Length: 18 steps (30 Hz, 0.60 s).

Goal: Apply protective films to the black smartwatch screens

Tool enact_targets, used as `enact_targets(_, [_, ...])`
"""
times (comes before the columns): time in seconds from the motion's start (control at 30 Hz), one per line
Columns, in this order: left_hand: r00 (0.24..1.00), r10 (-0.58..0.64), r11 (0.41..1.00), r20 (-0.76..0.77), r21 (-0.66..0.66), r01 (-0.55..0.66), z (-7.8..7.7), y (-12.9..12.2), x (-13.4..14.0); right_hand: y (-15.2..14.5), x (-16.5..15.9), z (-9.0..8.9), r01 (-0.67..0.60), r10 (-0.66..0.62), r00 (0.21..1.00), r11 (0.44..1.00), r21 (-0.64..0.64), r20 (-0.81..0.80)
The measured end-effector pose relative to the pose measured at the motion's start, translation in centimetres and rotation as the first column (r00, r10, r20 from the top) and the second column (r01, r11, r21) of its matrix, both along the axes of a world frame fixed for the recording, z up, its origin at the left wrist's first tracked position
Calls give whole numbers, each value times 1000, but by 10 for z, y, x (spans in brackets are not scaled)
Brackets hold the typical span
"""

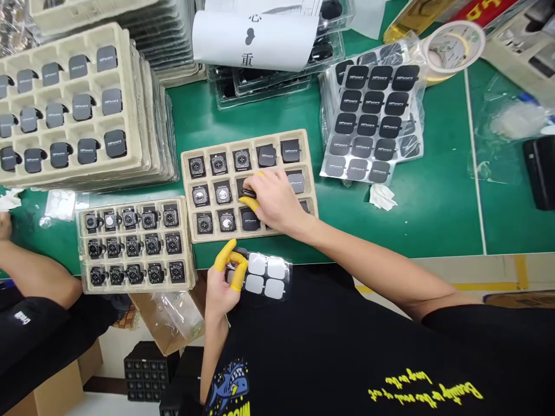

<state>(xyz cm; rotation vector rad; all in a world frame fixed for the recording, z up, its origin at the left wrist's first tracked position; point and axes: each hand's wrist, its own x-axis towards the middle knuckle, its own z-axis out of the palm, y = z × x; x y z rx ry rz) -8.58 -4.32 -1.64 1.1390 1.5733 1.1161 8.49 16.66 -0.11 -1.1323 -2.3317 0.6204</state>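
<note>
My left hand [222, 289], with yellow finger cots, pinches a clear sheet of white square stickers [276, 267] in front of the table edge. A small dark piece shows by its fingertips; what it is I cannot make out. Over the middle of a beige tray [309, 173], my right hand [280, 199] is closed on a dark watch body [248, 193], mostly covered by the fingers. Some watch bodies [197, 166] in this tray lie with their sensor backs up. Others carry dark square labels [290, 151] printed with a brand name.
Left of the tray sits another tray of watch bodies [191, 271]. Behind it rises a tall stack of filled trays [134, 115]. Dark label sheets [368, 124], a tape roll [455, 49] and crumpled paper [382, 197] lie right. A co-worker's arm [39, 268] rests at far left.
</note>
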Motion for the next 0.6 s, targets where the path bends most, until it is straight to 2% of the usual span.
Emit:
enact_targets(0.07, [991, -52, 997, -126, 50, 59, 8, 5, 3, -19, 9, 16, -8, 1, 984, 999, -44, -178])
enact_targets(0.13, [961, -81, 989, -265, 101, 111, 18, 10, 8, -46, 19, 33, -104, 36, 938, 978, -180, -344])
enact_targets(0.2, [910, -109, 977, -401, 126, 172, 27, 12, 14, -74, 24, 45, -209, 15, 898, 894, -397, -439])
enact_targets(0.23, [876, -121, 971, -466, 127, 202, 30, 12, 17, -86, 25, 49, -214, -34, 896, 840, -499, -442])
enact_targets(0.3, [806, -129, 963, -577, 122, 241, 33, 11, 24, -101, 24, 52, -165, -146, 907, 739, -653, -394])
enact_targets(0.37, [753, -122, 959, -647, 118, 257, 32, 9, 29, -105, 23, 50, -116, -216, 911, 683, -721, -351])
enact_targets(0.47, [722, -168, 952, -671, 79, 295, 31, 10, 31, -103, 24, 47, -112, -226, 910, 671, -733, -346])
enact_targets(0.6, [736, -326, 930, -594, -63, 361, 34, 13, 34, -103, 33, 42, -137, -174, 915, 716, -685, -365])
